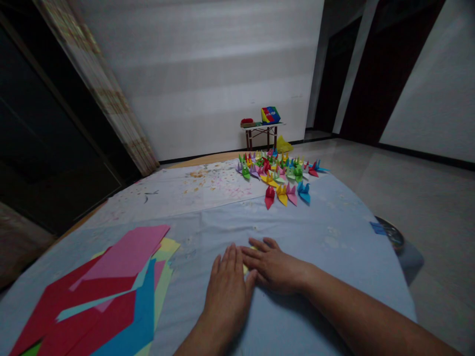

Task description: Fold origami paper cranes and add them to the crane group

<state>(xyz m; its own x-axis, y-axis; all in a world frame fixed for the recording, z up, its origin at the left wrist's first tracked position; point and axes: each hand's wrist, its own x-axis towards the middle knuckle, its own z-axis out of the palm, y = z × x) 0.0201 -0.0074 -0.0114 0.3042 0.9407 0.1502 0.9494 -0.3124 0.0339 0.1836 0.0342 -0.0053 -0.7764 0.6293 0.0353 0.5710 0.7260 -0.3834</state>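
A small piece of yellow paper (245,269) lies on the blue tablecloth (315,257), mostly hidden under my hands; only slivers of it show. My left hand (229,284) rests flat with its fingers stretched forward, at the left side of the paper. Over the paper lies my right hand (276,267), palm down with fingers extended to the left, its fingertips close against the left hand. How the paper is folded cannot be made out. To the left is a loose pile of coloured paper sheets (122,252), in pink, red, blue, yellow and pale green.
Several folded paper cranes (297,173) in many colours stand at the table's far right, with a short row nearer me. Behind the table is a small stand (263,126) with a colourful box (270,114). A round container (391,235) sits beyond the right table edge.
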